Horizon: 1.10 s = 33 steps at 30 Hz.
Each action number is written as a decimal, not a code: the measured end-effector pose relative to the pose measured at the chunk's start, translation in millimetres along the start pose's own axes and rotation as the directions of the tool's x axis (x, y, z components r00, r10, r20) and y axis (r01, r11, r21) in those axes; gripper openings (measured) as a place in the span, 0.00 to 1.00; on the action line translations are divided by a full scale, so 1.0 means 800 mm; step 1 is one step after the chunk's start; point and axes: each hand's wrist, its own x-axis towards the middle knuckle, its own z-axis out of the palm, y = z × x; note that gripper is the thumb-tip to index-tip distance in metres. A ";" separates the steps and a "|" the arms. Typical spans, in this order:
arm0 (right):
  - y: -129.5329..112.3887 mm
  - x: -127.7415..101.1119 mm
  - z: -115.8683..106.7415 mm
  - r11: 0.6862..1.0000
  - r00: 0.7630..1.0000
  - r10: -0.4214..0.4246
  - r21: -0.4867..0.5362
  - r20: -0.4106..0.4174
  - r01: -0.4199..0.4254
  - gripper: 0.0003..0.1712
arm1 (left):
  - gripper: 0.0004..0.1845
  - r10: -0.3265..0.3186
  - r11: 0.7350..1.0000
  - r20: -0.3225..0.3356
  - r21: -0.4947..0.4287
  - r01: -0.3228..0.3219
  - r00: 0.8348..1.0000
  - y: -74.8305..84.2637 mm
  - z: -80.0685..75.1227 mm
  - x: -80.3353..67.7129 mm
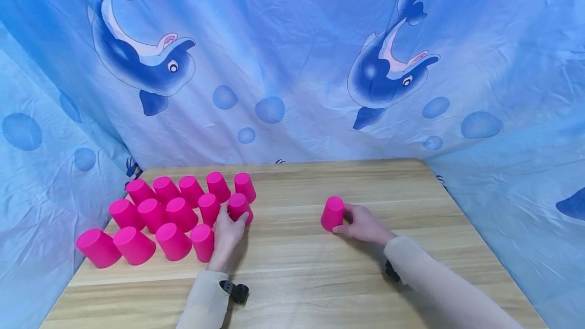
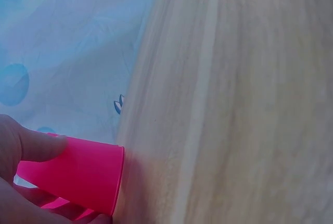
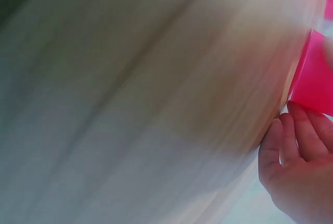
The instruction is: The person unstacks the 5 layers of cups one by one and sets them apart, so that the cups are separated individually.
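Several pink cups stand upside down in rows on the left of the wooden table (image 1: 297, 268). My left hand (image 1: 227, 230) grips the rightmost cup of the middle row (image 1: 239, 207); the left wrist view shows that pink cup (image 2: 78, 174) with my thumb (image 2: 36, 146) lying on its side. A lone pink cup (image 1: 332, 213) stands upside down right of the middle, and my right hand (image 1: 361, 223) holds it from the right, fingers curled round it. In the blurred right wrist view my fingers (image 3: 299, 146) touch the pink cup (image 3: 312, 78).
A blue dolphin-print cloth (image 1: 292, 65) hangs behind and beside the table. The front row of cups (image 1: 137, 244) sits near the table's left edge. Bare wood lies between the two hands and along the front.
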 end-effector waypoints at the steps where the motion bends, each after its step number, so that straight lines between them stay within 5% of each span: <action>1: -0.006 0.002 0.005 1.000 1.000 -0.010 0.005 0.016 0.010 0.29 | 0.33 0.001 1.000 -0.001 -0.001 -0.001 1.000 0.000 0.000 0.000; 18: -0.078 0.030 0.078 0.996 0.985 -0.070 -0.041 0.158 0.078 0.30 | 0.35 0.012 0.998 0.014 -0.057 -0.011 1.000 -0.002 0.002 -0.004; 33: -0.119 0.048 0.128 0.982 0.965 -0.181 -0.022 0.190 0.189 0.32 | 0.34 -0.008 0.986 0.063 -0.168 0.018 0.998 -0.008 -0.003 -0.004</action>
